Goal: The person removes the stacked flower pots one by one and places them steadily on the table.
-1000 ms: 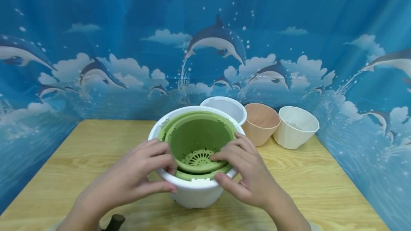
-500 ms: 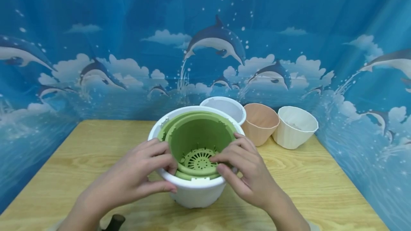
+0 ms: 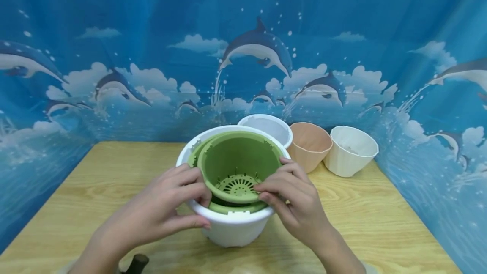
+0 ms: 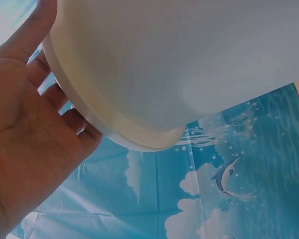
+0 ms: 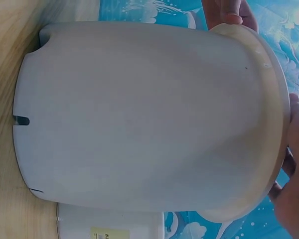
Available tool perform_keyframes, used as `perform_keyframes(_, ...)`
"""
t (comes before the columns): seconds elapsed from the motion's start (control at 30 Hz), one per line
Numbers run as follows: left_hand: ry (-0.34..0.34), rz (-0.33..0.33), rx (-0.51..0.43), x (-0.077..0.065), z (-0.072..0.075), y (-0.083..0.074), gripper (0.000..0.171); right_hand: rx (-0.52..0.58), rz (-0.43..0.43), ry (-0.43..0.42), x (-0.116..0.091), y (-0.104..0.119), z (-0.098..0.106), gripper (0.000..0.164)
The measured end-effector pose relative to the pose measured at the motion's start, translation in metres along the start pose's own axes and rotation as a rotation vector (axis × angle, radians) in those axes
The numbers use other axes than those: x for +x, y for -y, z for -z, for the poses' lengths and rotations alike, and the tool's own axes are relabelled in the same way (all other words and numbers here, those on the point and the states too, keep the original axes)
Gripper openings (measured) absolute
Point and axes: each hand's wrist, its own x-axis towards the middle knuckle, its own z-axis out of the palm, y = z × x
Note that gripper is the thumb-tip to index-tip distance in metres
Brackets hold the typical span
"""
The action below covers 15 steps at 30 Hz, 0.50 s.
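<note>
Near the middle of the tabletop [image 3: 380,215], a green inner pot [image 3: 239,155] is sitting inside a green outer pot [image 3: 239,209], both nesting in a white pot [image 3: 233,232]. The left hand [image 3: 171,201] is gripping the white rim, thumb outside and fingers curling over it; the right hand's [image 3: 294,195] thumb and fingers are pinching the inner pot's near-right rim. Half a second ago the green rims were lying close together at the near side; now a dark gap is showing, so the inner pot seems to be loosening from the nest. The white wall is hiding both green pots' lower parts, the left fingertips are disappearing behind the rim, and a dark brown object [image 3: 138,262] is running out of view, unidentifiable.
</note>
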Motion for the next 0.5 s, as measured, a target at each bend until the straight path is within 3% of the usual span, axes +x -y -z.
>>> perform_keyframes(0.17,0.008,-0.004,0.002,0.0004,-0.0002,-0.0009,0.025,0.008,-0.024,-0.080,0.0027,0.0026,0.0008,0.025)
perform_keyframes(0.3,0.000,-0.033,-0.017,0.0008,-0.0018,-0.0005,0.026,0.030,0.040,-0.141,0.0066,0.0037,0.0007,0.026)
perform_keyframes(0.5,0.002,-0.026,-0.035,0.0002,-0.0021,0.0001,0.026,0.056,0.081,-0.143,0.0096,0.0057,-0.0003,0.027)
